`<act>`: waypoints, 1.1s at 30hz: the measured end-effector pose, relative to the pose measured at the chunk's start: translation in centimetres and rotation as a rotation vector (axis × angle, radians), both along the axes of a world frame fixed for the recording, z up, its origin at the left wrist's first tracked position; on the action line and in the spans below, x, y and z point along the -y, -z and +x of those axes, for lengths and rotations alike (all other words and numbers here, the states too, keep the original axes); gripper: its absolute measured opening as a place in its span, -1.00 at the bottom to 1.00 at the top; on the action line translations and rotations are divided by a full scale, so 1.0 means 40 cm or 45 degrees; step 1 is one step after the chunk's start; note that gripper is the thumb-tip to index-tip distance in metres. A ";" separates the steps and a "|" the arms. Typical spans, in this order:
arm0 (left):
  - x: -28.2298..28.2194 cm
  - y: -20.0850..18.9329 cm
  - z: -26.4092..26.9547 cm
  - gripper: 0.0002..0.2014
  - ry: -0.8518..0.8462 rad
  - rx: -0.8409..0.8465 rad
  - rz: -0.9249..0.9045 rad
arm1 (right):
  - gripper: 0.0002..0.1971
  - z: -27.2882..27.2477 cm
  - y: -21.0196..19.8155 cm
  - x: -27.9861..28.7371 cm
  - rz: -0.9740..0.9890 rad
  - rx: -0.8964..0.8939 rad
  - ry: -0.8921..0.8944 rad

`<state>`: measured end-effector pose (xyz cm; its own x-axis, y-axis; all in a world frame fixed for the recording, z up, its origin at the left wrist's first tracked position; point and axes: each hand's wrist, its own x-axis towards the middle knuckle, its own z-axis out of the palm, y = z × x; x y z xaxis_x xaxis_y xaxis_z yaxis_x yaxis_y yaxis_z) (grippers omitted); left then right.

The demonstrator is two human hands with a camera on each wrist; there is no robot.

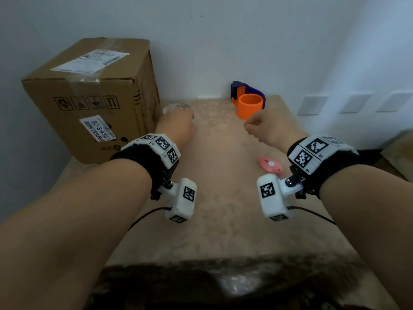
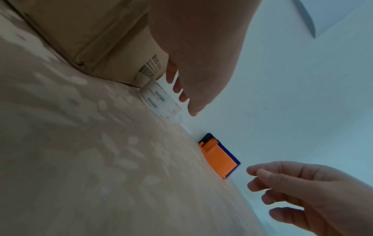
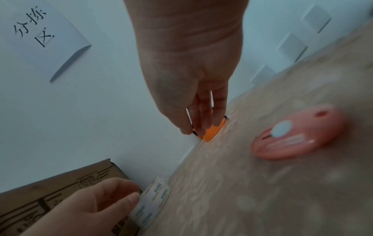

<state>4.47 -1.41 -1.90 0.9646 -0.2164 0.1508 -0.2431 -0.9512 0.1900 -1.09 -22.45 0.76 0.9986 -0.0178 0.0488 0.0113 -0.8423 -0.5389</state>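
Observation:
A clear round roll with pale printed labels [image 1: 172, 107] [image 2: 159, 102] [image 3: 151, 202] stands on the beige table [image 1: 219, 209], close to a cardboard box. My left hand [image 1: 178, 123] [image 2: 189, 99] [image 3: 121, 199] reaches over it, fingers loosely extended, and one fingertip [image 3: 134, 197] is at the roll's side. An orange cylinder [image 1: 249, 108] [image 2: 218, 158] [image 3: 214, 132] sits in a blue-purple holder [image 1: 248, 89] against the wall. My right hand [image 1: 252, 127] [image 2: 282, 188] [image 3: 201, 119] hovers just before it, fingers relaxed, holding nothing.
A tall cardboard box [image 1: 89, 97] [image 2: 101, 39] [image 3: 50, 191] fills the table's back left corner. A pink oval gadget [image 1: 270, 166] [image 3: 296, 132] lies on the table under my right wrist. A white wall backs the table, with a handwritten paper sign [image 3: 44, 32].

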 end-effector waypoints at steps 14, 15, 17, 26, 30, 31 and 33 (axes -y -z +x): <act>0.032 0.017 -0.208 -0.63 0.101 -0.048 -0.122 | -0.79 -0.166 0.087 0.112 -0.002 -0.144 0.363; 0.028 0.019 -0.214 -0.64 0.099 -0.038 -0.134 | -0.75 -0.176 0.085 0.102 0.011 -0.177 0.370; 0.019 0.021 -0.220 -0.66 0.094 -0.033 -0.165 | -0.66 -0.181 0.087 0.082 0.032 -0.250 0.354; -0.015 0.008 -0.155 -0.59 -0.030 -0.030 -0.160 | -0.86 -0.073 0.078 -0.019 0.127 -0.235 0.223; -0.013 0.005 -0.085 -0.53 -0.104 -0.097 -0.103 | -0.77 0.020 0.090 -0.076 0.170 -0.174 0.235; -0.012 0.009 -0.064 -0.50 -0.127 -0.126 -0.075 | -0.79 0.045 0.097 -0.085 0.194 -0.161 0.235; -0.014 0.018 -0.025 -0.46 -0.188 -0.159 -0.009 | -0.75 0.094 0.111 -0.100 0.304 -0.177 0.247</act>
